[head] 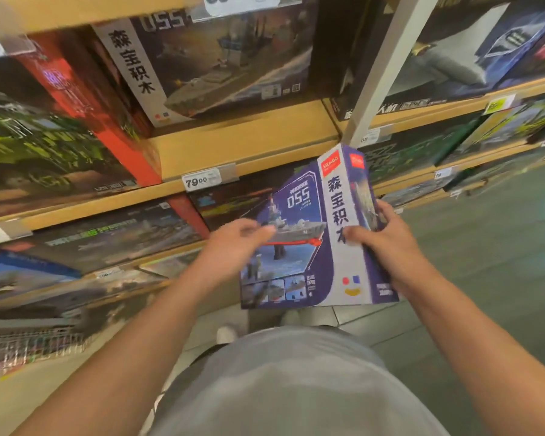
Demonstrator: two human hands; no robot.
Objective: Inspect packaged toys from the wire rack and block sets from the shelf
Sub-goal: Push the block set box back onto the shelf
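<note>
Glossy printed cardboard box [299, 234]; matt wood-look shelf [243, 136]; metal wire rack [29, 344].

Price tag [202, 180] reading 79.00, white shelf upright [387, 67], tiled floor [501, 247]

— How's your view?
— Evenly bright store light from overhead, soft shadows under each shelf [243, 136]. Your edges bow with wide-angle distortion, and motion blur smears the upper left and far right; the centre box [299, 247] reads sharpest.
</note>
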